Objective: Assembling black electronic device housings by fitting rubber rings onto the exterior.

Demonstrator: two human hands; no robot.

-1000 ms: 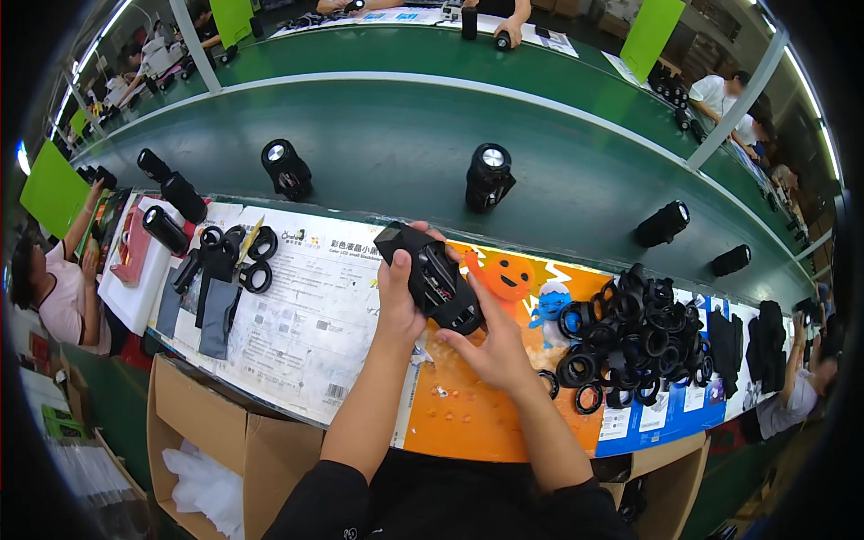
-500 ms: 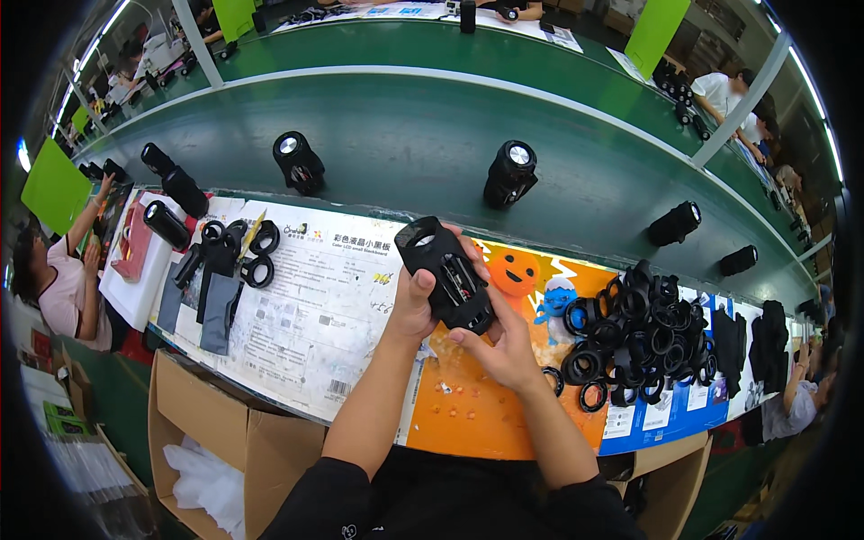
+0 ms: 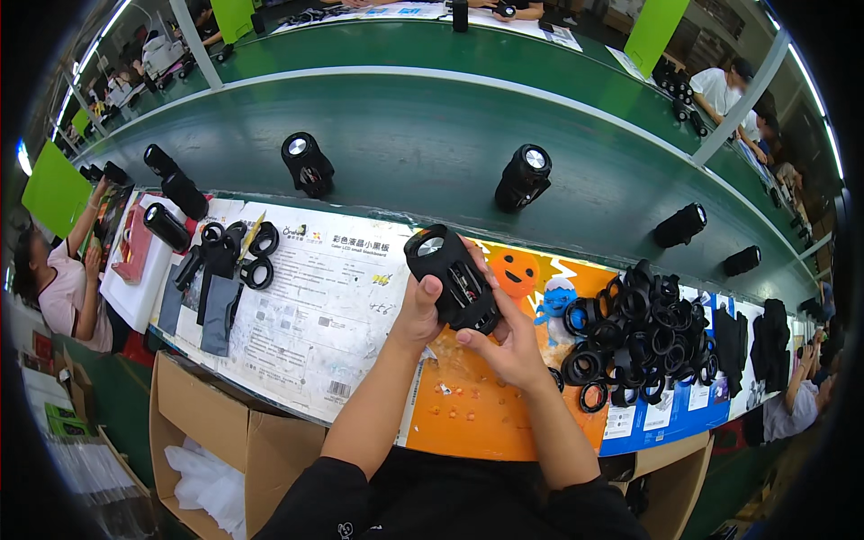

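Cylinder (image 3: 453, 279) of black plastic, silver disc at far end, open slot along its side, sits tilted between both hands above the near table, over the meeting line of white and orange sheets. Left hand (image 3: 416, 310): partly open, cupped against the cylinder's left side, thumb raised beside it. Right hand (image 3: 508, 342): partly curled around its right side, thumb at near end. Right of hands: heap of glossy black plastic rings (image 3: 643, 328). Well left: grey flat strip (image 3: 219, 328). Far side: dark green flat surface (image 3: 405, 135) bearing similar black cylinders (image 3: 524, 177).
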